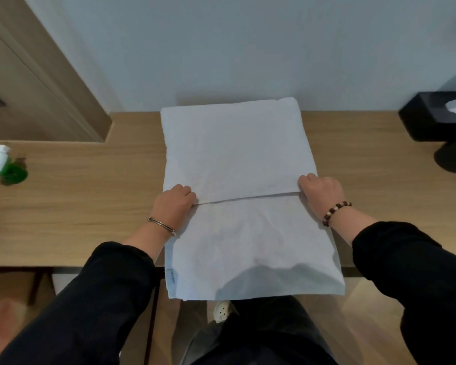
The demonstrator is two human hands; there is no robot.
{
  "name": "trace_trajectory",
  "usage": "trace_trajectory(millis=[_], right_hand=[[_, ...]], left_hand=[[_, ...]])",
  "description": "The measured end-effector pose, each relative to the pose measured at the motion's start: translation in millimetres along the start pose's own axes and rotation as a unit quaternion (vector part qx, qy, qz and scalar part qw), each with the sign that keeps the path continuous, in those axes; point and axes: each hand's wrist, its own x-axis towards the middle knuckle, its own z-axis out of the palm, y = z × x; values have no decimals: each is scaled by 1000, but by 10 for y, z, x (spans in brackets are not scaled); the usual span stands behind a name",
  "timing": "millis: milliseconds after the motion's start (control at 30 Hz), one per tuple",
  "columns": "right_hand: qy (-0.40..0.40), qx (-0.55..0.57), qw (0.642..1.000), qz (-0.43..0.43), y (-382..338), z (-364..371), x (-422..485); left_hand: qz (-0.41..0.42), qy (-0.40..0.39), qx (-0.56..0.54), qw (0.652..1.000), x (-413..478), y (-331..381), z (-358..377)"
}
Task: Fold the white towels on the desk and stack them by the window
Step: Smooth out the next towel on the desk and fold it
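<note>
Towel [234, 148] judged soft, light, limp. Left grip [175, 204] and right grip [320, 191] each pinch an end of its upper layer's edge; corners suit holding.

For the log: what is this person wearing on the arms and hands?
The left sleeve and right sleeve are long and black, ending short of the wrists. A thin silver-coloured bangle circles the left wrist; a bracelet of dark brown and white beads circles the right. The left grip and right grip are bare, no gloves.
</note>
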Motion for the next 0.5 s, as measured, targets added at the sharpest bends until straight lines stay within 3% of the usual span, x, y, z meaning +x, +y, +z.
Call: trace_trajectory(millis=[100,233,400,500], right_hand=[[-17,-17,999,-37,50,-2,-69],[-113,-34,992,-34,55,63,-109],[-107,107,977,153,-19,121,-221],[-111,203,913,336,-61,138,-49]], left_hand=[[-10,6,2,1000,-53,-37,3],[-84,-26,-48,995,-78,-61,42],[-285,-77,-164,941,36,-85,62],[-356,-111,-163,914,167,-82,42]])
